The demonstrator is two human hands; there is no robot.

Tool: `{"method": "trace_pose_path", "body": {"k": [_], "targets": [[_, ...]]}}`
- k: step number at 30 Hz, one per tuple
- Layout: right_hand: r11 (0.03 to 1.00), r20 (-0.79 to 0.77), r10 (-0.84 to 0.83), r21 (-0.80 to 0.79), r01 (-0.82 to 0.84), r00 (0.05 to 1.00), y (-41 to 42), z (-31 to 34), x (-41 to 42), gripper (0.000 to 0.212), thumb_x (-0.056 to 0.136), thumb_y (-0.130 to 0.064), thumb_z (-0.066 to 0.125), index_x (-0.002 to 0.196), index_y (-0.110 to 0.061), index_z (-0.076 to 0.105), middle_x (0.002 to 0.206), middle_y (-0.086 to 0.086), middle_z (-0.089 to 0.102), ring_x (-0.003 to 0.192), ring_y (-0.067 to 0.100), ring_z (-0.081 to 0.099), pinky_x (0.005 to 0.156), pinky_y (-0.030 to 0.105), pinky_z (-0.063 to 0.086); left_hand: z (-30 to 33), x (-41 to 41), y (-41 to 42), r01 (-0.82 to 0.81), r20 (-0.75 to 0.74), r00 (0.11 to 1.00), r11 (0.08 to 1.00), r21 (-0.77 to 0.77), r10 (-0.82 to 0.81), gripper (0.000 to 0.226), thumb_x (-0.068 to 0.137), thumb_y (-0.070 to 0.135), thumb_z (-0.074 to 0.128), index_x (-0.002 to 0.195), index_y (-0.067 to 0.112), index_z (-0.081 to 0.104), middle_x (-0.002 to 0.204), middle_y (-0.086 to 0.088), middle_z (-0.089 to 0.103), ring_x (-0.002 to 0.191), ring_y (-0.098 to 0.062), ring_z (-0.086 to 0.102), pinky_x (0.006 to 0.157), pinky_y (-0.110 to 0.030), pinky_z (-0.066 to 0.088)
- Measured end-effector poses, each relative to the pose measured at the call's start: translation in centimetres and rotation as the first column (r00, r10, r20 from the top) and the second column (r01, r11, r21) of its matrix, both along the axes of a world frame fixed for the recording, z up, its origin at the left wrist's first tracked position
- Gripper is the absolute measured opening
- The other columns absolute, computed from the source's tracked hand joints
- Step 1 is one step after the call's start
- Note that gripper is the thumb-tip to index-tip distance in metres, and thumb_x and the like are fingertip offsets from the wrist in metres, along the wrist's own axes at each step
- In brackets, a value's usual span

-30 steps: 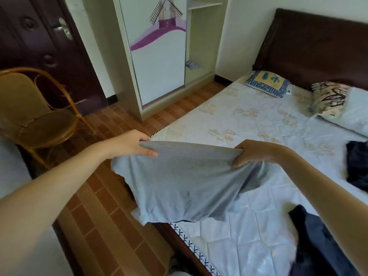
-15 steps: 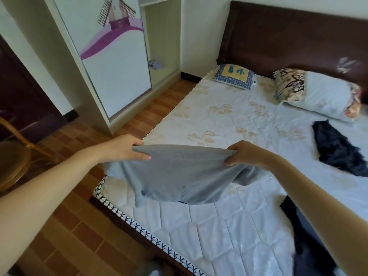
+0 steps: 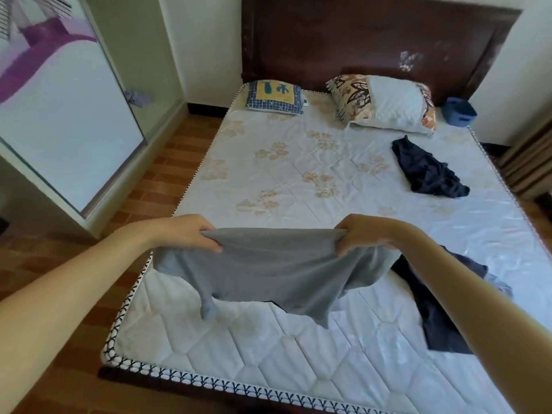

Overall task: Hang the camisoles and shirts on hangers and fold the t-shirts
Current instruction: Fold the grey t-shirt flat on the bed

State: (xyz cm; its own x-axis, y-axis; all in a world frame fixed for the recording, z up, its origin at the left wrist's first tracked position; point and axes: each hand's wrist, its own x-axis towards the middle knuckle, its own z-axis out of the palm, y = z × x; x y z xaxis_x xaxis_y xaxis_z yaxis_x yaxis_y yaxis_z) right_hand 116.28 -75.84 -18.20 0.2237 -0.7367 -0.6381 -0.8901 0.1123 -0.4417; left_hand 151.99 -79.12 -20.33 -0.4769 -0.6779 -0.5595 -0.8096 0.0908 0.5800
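Note:
A grey t-shirt (image 3: 277, 270) hangs stretched between my two hands above the near half of the mattress (image 3: 298, 348). My left hand (image 3: 185, 233) pinches its upper left edge and my right hand (image 3: 363, 233) pinches its upper right edge. The lower part of the shirt droops and its sleeves dangle just above the bed. A dark navy garment (image 3: 439, 321) lies on the mattress under my right forearm, partly hidden by it. Another dark navy garment (image 3: 427, 171) lies crumpled on the far right of the bed.
Two pillows (image 3: 274, 97) (image 3: 385, 103) lie by the dark wooden headboard (image 3: 373, 40). A blue basket (image 3: 458, 112) sits at the bed's far right corner. A white wardrobe (image 3: 59, 115) stands to the left across a strip of brick-patterned floor (image 3: 155, 186).
The view has swung right from the chair and door toward the bed. My hands have carried the grey t-shirt from the bed's left edge to over the mattress, still stretched between them.

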Motion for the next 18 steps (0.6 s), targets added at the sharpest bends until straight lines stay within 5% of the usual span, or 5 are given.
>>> {"method": "trace_pose_path", "body": {"k": [5,9,14,18], "targets": [[0.996,-0.042,-0.023,0.089,0.026,0.999,-0.4,-0.2,-0.5,0.011,0.079,-0.013,0.067,0.075,-0.023,0.065,0.068,-0.011,0.062,0.068,0.008,0.056,0.071,0.023,0.042,-1.0,-0.9,-2.6,0.137,0.059,0.988,0.99,0.043,-0.14,0.029,0.078,0.042,0.073,0.088,0.015,0.073,0.086,0.002,0.073,0.082,-0.017,0.068,0.076,-0.033,0.05],[0.965,-0.14,-0.163,-0.229,0.128,0.977,-4.1,-2.0,-1.9,0.016,0.076,-0.011,0.069,0.068,-0.011,0.055,0.067,0.001,0.051,0.066,0.017,0.046,0.062,0.029,0.035,-2.1,-1.9,-5.8,0.021,0.021,1.0,0.953,-0.303,-0.015,0.026,0.072,0.029,0.068,0.063,0.011,0.052,0.061,0.001,0.049,0.063,-0.016,0.045,0.058,-0.031,0.03],[0.769,-0.176,-0.375,-0.607,0.199,0.91,-11.0,0.9,-3.7,0.028,0.087,-0.021,0.066,0.066,-0.013,0.049,0.075,0.005,0.055,0.076,0.027,0.054,0.054,0.028,0.035,1.5,-3.8,-11.5,-0.241,-0.108,0.968,0.715,-0.657,0.227,0.032,0.081,0.015,0.067,0.059,0.014,0.044,0.056,0.001,0.042,0.059,-0.02,0.041,0.054,-0.032,0.025],[0.517,-0.085,-0.482,-0.831,0.204,0.872,-14.9,7.9,-4.4,0.019,0.086,-0.011,0.058,0.069,-0.016,0.052,0.081,0.006,0.058,0.079,0.029,0.055,0.055,0.026,0.032,7.5,-5.5,-15.4,-0.35,-0.253,0.933,0.48,-0.804,0.255,0.031,0.083,0.007,0.061,0.058,0.015,0.045,0.056,0.0,0.042,0.058,-0.025,0.04,0.052,-0.03,0.026]]}}
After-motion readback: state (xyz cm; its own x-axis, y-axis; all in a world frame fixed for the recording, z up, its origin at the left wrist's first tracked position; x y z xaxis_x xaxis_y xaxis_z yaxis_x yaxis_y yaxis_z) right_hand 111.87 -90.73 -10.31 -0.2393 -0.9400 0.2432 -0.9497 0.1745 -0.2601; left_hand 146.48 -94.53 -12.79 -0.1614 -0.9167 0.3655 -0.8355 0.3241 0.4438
